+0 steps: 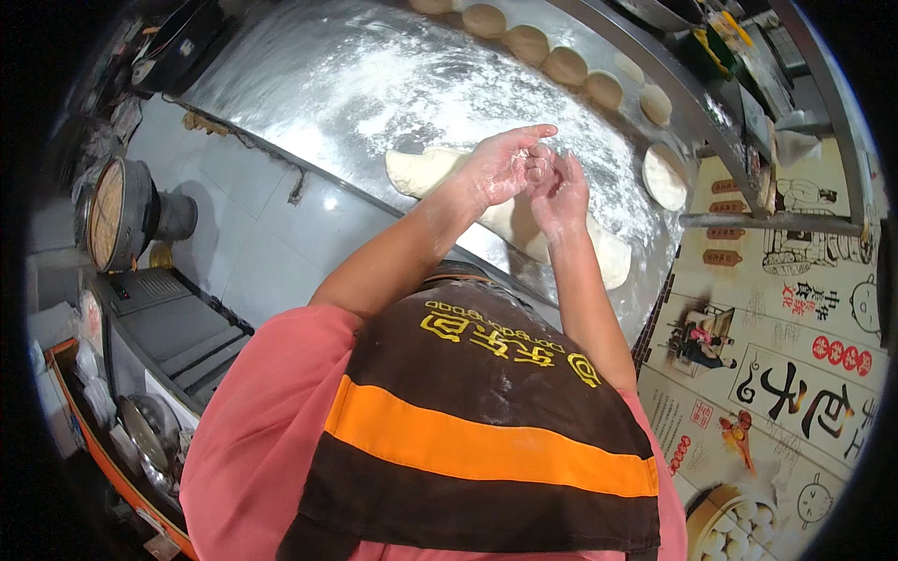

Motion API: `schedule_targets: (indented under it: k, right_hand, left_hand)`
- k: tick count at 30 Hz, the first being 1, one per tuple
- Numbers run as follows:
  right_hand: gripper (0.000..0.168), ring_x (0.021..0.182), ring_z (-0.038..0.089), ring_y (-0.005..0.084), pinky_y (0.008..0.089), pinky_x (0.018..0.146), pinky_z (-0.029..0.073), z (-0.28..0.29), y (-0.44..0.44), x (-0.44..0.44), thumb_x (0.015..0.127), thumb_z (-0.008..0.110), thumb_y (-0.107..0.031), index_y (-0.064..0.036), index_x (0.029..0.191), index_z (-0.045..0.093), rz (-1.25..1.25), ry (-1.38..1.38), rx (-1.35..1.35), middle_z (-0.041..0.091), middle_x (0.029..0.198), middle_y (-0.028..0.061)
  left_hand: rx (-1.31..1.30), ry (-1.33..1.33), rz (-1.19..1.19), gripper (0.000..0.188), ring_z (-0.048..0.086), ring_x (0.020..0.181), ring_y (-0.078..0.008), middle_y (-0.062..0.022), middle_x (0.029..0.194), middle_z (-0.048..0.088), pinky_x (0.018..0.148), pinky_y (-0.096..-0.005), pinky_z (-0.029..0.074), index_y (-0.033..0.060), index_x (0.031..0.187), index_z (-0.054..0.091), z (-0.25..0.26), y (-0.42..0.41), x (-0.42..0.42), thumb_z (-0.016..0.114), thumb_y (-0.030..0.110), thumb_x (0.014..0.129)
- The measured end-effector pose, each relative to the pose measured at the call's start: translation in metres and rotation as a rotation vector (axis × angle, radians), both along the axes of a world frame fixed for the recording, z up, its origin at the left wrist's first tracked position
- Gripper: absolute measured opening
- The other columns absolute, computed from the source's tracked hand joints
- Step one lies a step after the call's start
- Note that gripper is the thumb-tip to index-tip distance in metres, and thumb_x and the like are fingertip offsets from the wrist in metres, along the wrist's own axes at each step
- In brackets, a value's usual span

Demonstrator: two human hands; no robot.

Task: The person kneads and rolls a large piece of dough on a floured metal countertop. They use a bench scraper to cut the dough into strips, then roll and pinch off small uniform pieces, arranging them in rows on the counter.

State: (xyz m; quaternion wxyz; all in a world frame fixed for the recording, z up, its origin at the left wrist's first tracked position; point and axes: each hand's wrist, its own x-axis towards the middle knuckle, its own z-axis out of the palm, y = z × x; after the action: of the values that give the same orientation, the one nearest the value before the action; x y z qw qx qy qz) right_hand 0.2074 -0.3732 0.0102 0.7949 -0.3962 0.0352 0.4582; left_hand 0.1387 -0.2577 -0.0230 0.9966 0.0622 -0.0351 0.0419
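Both hands meet above a long roll of pale dough (609,258), which lies along the near edge of a floured steel worktable (280,105). My left hand (499,165) has one finger stretched out and the others curled against my right hand (563,189). Flour coats the fingers of both. Whether anything small sits between the palms is hidden. The dough's left end (417,172) shows beside my left wrist, and its right end passes beneath my right forearm. A floured dough round (665,177) rests at the table's right end.
Several round dough pieces (565,66) line the table's far side, below a steel shelf frame (666,77). A black tub (179,56) is at upper left. Leftward stands a round metal container (109,214) with tan contents. A printed wall panel (758,336) borders the right.
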Motion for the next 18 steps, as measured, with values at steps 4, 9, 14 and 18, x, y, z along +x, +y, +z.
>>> schedule_targets:
  k: [4,9,14,18]
  right_hand:
    - [0.026,0.062,0.059,0.0064,0.0209,0.057,0.052,-0.014,0.007,0.007,0.094,0.042,-0.036,-0.015,0.084,0.053,-0.174,0.296,0.179,0.06,0.074,-0.0019]
    - [0.043,0.091,0.061,0.021,0.0341,0.081,0.05,-0.052,0.004,0.022,0.093,0.04,-0.046,-0.007,0.105,0.053,-0.021,0.358,0.492,0.061,0.1,0.0105]
    - [0.051,0.102,0.055,0.0309,0.043,0.091,0.044,-0.024,0.017,0.003,0.091,0.042,-0.048,-0.002,0.114,0.048,0.035,0.243,0.423,0.056,0.109,0.0155]
    - [0.057,0.107,0.051,0.0346,0.0454,0.094,0.041,-0.01,0.021,-0.009,0.091,0.041,-0.051,-0.001,0.119,0.044,0.06,0.147,0.385,0.053,0.114,0.018]
  left_hand:
    - [0.134,0.272,0.099,0.036,0.06,0.091,-0.0257,-0.0212,0.102,0.059,0.079,-0.0334,0.052,-0.0052,0.125,0.043,0.032,-0.02,0.005,0.043,0.013,0.093]
    - [0.224,0.267,0.143,0.038,0.054,0.11,-0.0272,-0.0199,0.117,0.057,0.097,-0.0383,0.042,-0.0059,0.121,0.047,0.048,-0.026,0.006,0.038,0.021,0.096]
    - [1.38,0.214,0.478,0.038,0.046,0.121,-0.0255,-0.0129,0.121,0.057,0.105,-0.0407,0.029,0.0041,0.116,0.059,0.041,-0.049,0.014,0.036,0.027,0.095]
    - [2.09,-0.058,0.738,0.037,0.038,0.129,-0.0279,-0.0131,0.13,0.05,0.108,-0.0391,0.025,0.0102,0.117,0.06,0.038,-0.048,0.006,0.042,0.029,0.092]
